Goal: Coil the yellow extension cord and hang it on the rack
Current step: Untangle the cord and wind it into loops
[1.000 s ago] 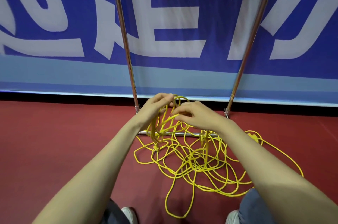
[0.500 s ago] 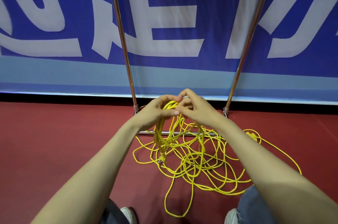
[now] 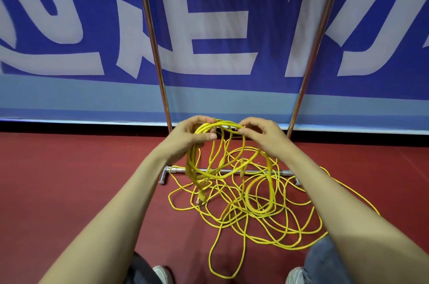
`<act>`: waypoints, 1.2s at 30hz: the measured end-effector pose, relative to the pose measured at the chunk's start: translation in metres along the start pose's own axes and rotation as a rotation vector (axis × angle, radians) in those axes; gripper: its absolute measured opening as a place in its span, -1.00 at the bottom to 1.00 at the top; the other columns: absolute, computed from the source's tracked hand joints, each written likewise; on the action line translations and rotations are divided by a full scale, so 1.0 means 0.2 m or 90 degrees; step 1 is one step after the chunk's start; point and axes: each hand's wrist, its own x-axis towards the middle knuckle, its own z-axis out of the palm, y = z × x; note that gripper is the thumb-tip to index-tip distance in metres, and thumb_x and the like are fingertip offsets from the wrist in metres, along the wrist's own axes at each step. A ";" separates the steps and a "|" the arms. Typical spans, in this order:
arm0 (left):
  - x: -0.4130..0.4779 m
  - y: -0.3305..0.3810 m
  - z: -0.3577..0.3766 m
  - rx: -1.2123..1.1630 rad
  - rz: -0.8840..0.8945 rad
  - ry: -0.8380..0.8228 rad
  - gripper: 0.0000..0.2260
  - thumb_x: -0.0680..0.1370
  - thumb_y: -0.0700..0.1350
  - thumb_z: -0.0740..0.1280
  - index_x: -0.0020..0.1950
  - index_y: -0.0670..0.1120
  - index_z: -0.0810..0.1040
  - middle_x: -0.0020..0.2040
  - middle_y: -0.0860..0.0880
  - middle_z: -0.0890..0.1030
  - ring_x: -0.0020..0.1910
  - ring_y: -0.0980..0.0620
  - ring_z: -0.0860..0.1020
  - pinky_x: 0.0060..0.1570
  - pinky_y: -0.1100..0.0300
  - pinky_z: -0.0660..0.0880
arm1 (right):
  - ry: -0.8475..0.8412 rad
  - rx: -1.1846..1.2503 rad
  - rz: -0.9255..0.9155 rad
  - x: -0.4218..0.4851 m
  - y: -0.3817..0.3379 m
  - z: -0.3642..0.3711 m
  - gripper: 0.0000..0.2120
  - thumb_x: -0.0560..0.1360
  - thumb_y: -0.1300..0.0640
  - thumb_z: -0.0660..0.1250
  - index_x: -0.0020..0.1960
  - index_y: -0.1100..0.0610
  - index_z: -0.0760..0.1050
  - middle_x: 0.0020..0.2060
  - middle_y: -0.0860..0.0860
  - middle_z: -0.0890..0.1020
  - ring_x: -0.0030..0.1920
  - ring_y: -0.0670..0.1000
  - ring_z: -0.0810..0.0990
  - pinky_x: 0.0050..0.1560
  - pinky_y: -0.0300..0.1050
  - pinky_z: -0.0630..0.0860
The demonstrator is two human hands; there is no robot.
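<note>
The yellow cord [image 3: 222,123] lay mostly as a loose tangle on the red floor [image 3: 69,179], spread over and in front of the rack's base bar [image 3: 255,171]. A small bundle of finished loops was raised just above the tangle. The left hand [image 3: 188,137] gripped that bundle, fingers curled round the strands and thumb laid across them. The right hand [image 3: 264,137], close beside it, pinched the top of the outermost loop between thumb and fingertips.

The step in hand was coiling, and I judged it early, since most of the cord was on the floor. The next move would call for passing this loop into the left hand's grip, then drawing fresh slack from the tangle without pulling a knot tight.

Of the rack [image 3: 152,51], only 2 upright poles and the base bar showed, standing before a blue banner [image 3: 220,28].
</note>
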 end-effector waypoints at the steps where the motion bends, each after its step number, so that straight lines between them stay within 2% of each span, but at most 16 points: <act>1: 0.00 -0.01 0.00 0.018 -0.007 -0.014 -0.74 0.46 -0.33 0.42 0.08 -0.07 0.54 -0.19 0.00 0.61 -0.24 0.12 0.52 -0.32 0.32 0.39 | -0.015 -0.031 -0.019 0.00 -0.02 0.00 -0.95 0.50 0.13 0.37 -0.05 0.05 0.60 -0.13 -0.06 0.64 -0.09 -0.14 0.55 -0.05 -0.36 0.38; 4: 0.00 -0.03 0.02 0.040 -0.019 -0.052 -0.82 0.50 -0.30 0.40 0.07 -0.13 0.54 -0.28 -0.05 0.43 -0.41 0.11 0.33 -0.40 0.30 0.27 | -0.026 -0.079 -0.044 -0.01 -0.03 0.05 -0.92 0.49 0.13 0.38 -0.04 0.09 0.62 -0.10 0.01 0.66 -0.07 -0.08 0.56 -0.02 -0.28 0.40; 7: 0.00 -0.04 0.02 0.023 -0.012 -0.047 -0.87 0.54 -0.29 0.36 0.05 -0.14 0.53 -0.30 -0.03 0.36 -0.45 0.12 0.26 -0.42 0.31 0.23 | -0.025 -0.057 -0.034 -0.01 -0.02 0.06 -0.97 0.49 0.08 0.39 -0.08 -0.03 0.60 -0.18 0.05 0.65 -0.17 -0.02 0.55 -0.10 -0.14 0.40; 12: 0.00 0.01 -0.02 -0.048 0.022 0.024 -0.84 0.52 -0.35 0.33 0.02 -0.12 0.55 -0.33 0.04 0.43 -0.50 0.17 0.25 -0.48 0.36 0.22 | -0.171 -0.123 0.055 0.00 0.01 0.08 -0.90 0.43 0.14 0.44 -0.14 0.06 0.52 -0.33 -0.06 0.48 -0.37 -0.12 0.45 -0.30 -0.29 0.39; 14: 0.00 0.03 -0.03 0.014 0.039 0.045 -0.84 0.53 -0.34 0.34 0.04 -0.12 0.55 -0.38 0.11 0.46 -0.50 0.19 0.27 -0.47 0.37 0.24 | -0.182 -0.192 0.069 0.00 0.04 0.08 -0.90 0.47 0.11 0.40 -0.14 0.07 0.47 -0.33 -0.07 0.47 -0.32 -0.07 0.47 -0.26 -0.19 0.37; 16: 0.00 0.03 -0.03 0.130 0.057 0.067 -0.86 0.54 -0.30 0.36 0.05 -0.11 0.55 -0.39 0.17 0.52 -0.47 0.21 0.34 -0.40 0.35 0.30 | -0.114 -0.199 0.079 -0.01 0.06 0.06 -0.89 0.52 0.11 0.33 -0.09 0.07 0.40 -0.32 -0.08 0.46 -0.26 0.01 0.49 -0.23 -0.11 0.38; 18: 0.01 0.02 -0.03 0.195 0.069 0.097 -0.88 0.53 -0.26 0.38 0.01 -0.07 0.57 -0.29 0.18 0.59 -0.41 0.21 0.42 -0.29 0.31 0.37 | -0.032 -0.151 0.072 0.00 0.06 0.04 -0.88 0.54 0.13 0.29 -0.06 0.08 0.34 -0.32 -0.05 0.43 -0.27 0.05 0.47 -0.22 -0.09 0.38; 20: 0.01 0.01 -0.03 0.197 0.070 0.128 -0.87 0.53 -0.28 0.39 -0.02 -0.06 0.57 -0.24 0.15 0.59 -0.43 0.27 0.45 -0.32 0.36 0.37 | -0.015 -0.189 0.051 0.00 0.05 0.03 -0.88 0.53 0.11 0.31 -0.02 0.07 0.35 -0.31 -0.06 0.40 -0.26 0.03 0.43 -0.19 -0.06 0.36; 23: 0.02 0.00 -0.04 0.164 0.073 0.177 -0.87 0.52 -0.29 0.38 -0.03 -0.06 0.57 -0.36 0.13 0.53 -0.50 0.24 0.37 -0.41 0.34 0.32 | -0.081 -0.401 0.020 0.00 0.04 0.05 -0.91 0.51 0.08 0.31 -0.04 0.02 0.39 -0.12 -0.04 0.44 0.06 0.06 0.43 0.09 -0.01 0.33; 25: 0.03 -0.01 -0.05 0.134 0.061 0.207 -0.87 0.52 -0.29 0.38 -0.04 -0.07 0.57 -0.44 0.15 0.49 -0.51 0.20 0.33 -0.41 0.26 0.30 | -0.052 -0.449 -0.014 0.01 0.07 0.08 -0.90 0.54 0.07 0.28 -0.02 0.06 0.39 -0.04 0.05 0.49 0.12 0.10 0.41 0.12 -0.01 0.30; 26: 0.03 -0.01 -0.05 0.124 0.051 0.217 -0.88 0.53 -0.29 0.38 -0.04 -0.07 0.57 -0.45 0.14 0.47 -0.51 0.18 0.33 -0.40 0.24 0.29 | -0.013 -0.400 -0.004 0.01 0.07 0.08 -0.90 0.55 0.08 0.27 -0.01 0.09 0.38 -0.07 0.08 0.52 0.07 0.11 0.44 0.06 -0.01 0.32; 28: 0.02 -0.02 -0.05 0.114 0.034 0.223 -0.89 0.53 -0.29 0.38 -0.04 -0.09 0.57 -0.41 0.08 0.46 -0.51 0.18 0.32 -0.39 0.23 0.28 | 0.028 -0.191 0.066 0.01 0.05 0.06 -0.90 0.57 0.09 0.25 -0.02 0.10 0.35 -0.23 0.10 0.55 -0.15 0.09 0.49 -0.11 -0.03 0.37; 29: 0.02 -0.02 -0.06 0.110 0.030 0.218 -0.90 0.53 -0.29 0.38 -0.04 -0.10 0.57 -0.38 0.05 0.46 -0.50 0.18 0.33 -0.39 0.23 0.27 | 0.006 -0.120 0.099 0.01 0.05 0.05 -0.90 0.57 0.08 0.26 -0.03 0.08 0.36 -0.31 0.07 0.53 -0.25 0.05 0.48 -0.19 -0.06 0.36; 30: 0.02 -0.02 -0.06 0.103 0.026 0.209 -0.89 0.52 -0.29 0.38 -0.04 -0.09 0.56 -0.35 0.03 0.47 -0.50 0.18 0.33 -0.38 0.23 0.27 | -0.044 -0.130 0.116 0.01 0.05 0.04 -0.91 0.56 0.07 0.27 -0.05 0.07 0.39 -0.34 0.03 0.51 -0.30 0.01 0.46 -0.24 -0.11 0.34; 33: 0.01 -0.01 -0.05 0.101 0.017 0.160 -0.87 0.51 -0.30 0.39 -0.02 -0.08 0.57 -0.31 0.01 0.52 -0.48 0.17 0.32 -0.38 0.25 0.24 | -0.217 -0.339 0.167 0.00 0.09 0.04 -0.87 0.49 0.09 0.37 -0.02 0.14 0.53 -0.16 0.02 0.59 -0.12 0.01 0.53 -0.20 -0.19 0.39; 36: -0.01 0.00 -0.05 0.103 0.009 0.130 -0.88 0.50 -0.28 0.41 -0.03 -0.10 0.57 -0.40 0.07 0.49 -0.49 0.15 0.28 -0.45 0.30 0.21 | -0.188 -0.405 0.216 0.00 0.17 0.03 -0.62 0.44 0.14 0.41 0.23 0.11 0.46 0.12 0.10 0.58 0.10 0.10 0.55 -0.03 -0.15 0.44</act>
